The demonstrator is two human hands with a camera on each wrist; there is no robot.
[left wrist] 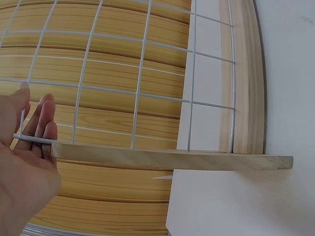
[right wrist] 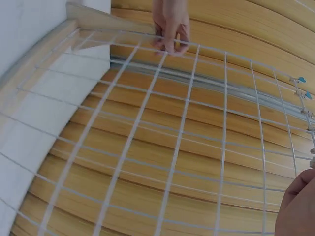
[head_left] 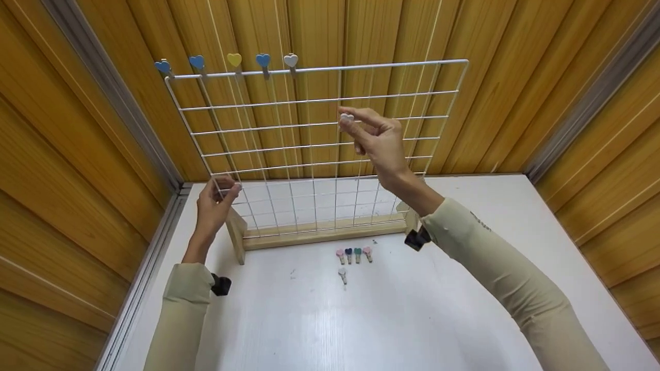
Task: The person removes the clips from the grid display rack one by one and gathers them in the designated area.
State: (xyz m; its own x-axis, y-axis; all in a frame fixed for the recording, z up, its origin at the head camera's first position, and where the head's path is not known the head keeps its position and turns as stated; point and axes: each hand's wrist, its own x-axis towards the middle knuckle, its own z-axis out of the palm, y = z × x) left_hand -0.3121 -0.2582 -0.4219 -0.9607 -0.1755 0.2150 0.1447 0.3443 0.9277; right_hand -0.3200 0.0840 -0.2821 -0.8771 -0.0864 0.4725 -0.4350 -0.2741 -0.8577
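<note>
A white wire grid panel stands upright in a wooden base. My left hand grips its left side wire low down, fingers behind and thumb in front; in the left wrist view the wire passes between thumb and fingers of the left hand. My right hand pinches a white heart clip between thumb and fingers, in front of the panel's upper middle. Along the left part of the top wire sit several heart clips, among them a yellow clip and a white clip.
On the white table in front of the base lie several heart clips in a row, including a dark blue clip and a green clip. A pale clip lies nearer. Wood-patterned walls surround the table.
</note>
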